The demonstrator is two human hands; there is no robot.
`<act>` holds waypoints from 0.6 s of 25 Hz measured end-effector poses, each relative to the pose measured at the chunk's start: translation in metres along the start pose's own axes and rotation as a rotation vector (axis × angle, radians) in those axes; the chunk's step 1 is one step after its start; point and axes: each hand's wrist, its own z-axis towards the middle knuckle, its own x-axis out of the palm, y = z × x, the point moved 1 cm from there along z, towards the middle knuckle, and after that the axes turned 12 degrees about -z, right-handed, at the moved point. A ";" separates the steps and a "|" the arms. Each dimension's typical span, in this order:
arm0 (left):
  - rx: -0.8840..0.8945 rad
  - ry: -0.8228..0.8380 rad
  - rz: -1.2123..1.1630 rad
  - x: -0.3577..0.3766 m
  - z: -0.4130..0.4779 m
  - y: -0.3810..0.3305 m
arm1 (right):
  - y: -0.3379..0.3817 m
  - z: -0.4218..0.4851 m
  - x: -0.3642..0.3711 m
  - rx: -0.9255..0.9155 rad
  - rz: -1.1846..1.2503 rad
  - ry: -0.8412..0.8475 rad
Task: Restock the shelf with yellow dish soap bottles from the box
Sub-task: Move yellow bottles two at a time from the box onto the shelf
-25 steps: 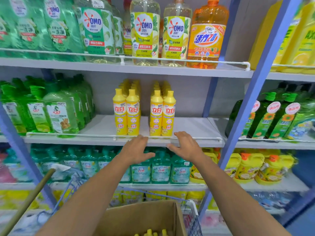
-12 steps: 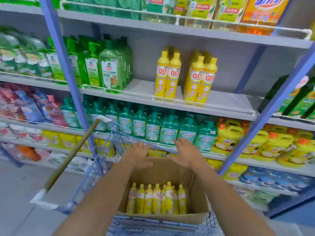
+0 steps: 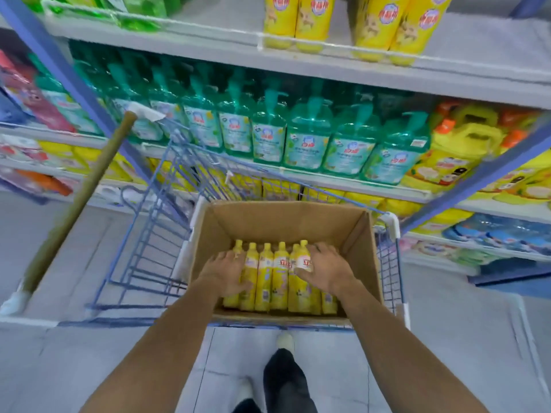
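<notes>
Though packed upright in the box [image 3: 286, 222], probably slick, stiff and liquid-heavy: take yellow dish soap bottles [image 3: 267, 275] round the waist; left grip [image 3: 228, 274] curled over the leftmost, right grip [image 3: 326, 271] clasping a raised one.

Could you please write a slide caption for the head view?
Left hand and right hand grip yellow dish soap bottles in a brown cardboard box in a blue wire cart.
</notes>
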 end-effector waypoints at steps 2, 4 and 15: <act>-0.035 0.025 -0.013 0.011 0.017 0.006 | -0.009 0.020 0.014 0.005 0.008 0.050; -0.053 0.050 -0.038 0.018 0.036 0.012 | -0.017 0.039 0.027 0.019 0.017 0.078; -0.073 0.099 -0.189 0.059 0.183 0.075 | -0.072 0.121 0.123 0.243 0.206 0.146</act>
